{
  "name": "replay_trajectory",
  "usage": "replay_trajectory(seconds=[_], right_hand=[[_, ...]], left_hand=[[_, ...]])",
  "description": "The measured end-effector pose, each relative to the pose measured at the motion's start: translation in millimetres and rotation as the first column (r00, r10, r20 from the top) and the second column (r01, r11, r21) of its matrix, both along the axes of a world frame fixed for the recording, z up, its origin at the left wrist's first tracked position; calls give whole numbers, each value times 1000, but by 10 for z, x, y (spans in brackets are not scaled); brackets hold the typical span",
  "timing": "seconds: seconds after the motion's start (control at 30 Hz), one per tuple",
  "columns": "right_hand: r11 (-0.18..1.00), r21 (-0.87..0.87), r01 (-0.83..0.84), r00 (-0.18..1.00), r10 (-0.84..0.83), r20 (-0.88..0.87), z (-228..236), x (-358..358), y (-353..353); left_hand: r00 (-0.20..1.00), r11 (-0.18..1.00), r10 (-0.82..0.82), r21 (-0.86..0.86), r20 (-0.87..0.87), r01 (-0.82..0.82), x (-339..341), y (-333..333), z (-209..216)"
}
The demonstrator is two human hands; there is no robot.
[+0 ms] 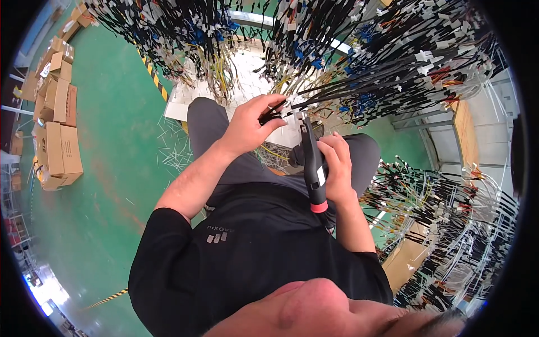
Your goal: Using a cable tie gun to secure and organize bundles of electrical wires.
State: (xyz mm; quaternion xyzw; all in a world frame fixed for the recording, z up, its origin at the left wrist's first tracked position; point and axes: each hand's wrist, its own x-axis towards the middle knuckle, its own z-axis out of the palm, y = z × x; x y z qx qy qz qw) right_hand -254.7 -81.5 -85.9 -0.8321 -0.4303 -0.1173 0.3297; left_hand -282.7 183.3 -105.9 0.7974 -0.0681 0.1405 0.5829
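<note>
My left hand [251,124] closes thumb and fingers round the end of a black wire harness [337,85]. The harness's dark strands stretch away to the upper right, toward the hanging bundles. White pieces show beside my fingertips, too small to make out. In my right hand [337,165] is a black cable tie gun [313,160] with a red end near my body. Its nose points away from me and sits right by the harness, close to my left fingertips; whether they touch, I cannot tell. My right fingers wrap its grip, partly hidden behind the body.
Dense wire harnesses [393,62] hang ahead and to the right, with more harnesses [443,224] at the lower right. A white board [247,62] lies ahead beyond my knees. White plastic offcuts [174,143] litter the green floor [112,112]. Cardboard boxes [60,149] line the left.
</note>
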Motion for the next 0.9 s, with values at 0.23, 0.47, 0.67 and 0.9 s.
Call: replay_trajectory(seconds=[0.23,0.47,0.67,0.9], right_hand=[[999,44,15,986,-7,-165,-81,21,-58],[992,119,-49,895,97,-436,158,-50,14],[973,203,-113,785,212,-582,154,2,-91],[892,452,-16,337,430,-837,285,38,-172]], left_hand=[[998,991,34,-128,-57,-41,22,-89,-54],[989,951,89,-284,-119,-120,54,-141,-100],[978,964,-87,-265,-190,34,85,-7,-83],[947,814,-225,-579,-231,52,63,-55,-114]])
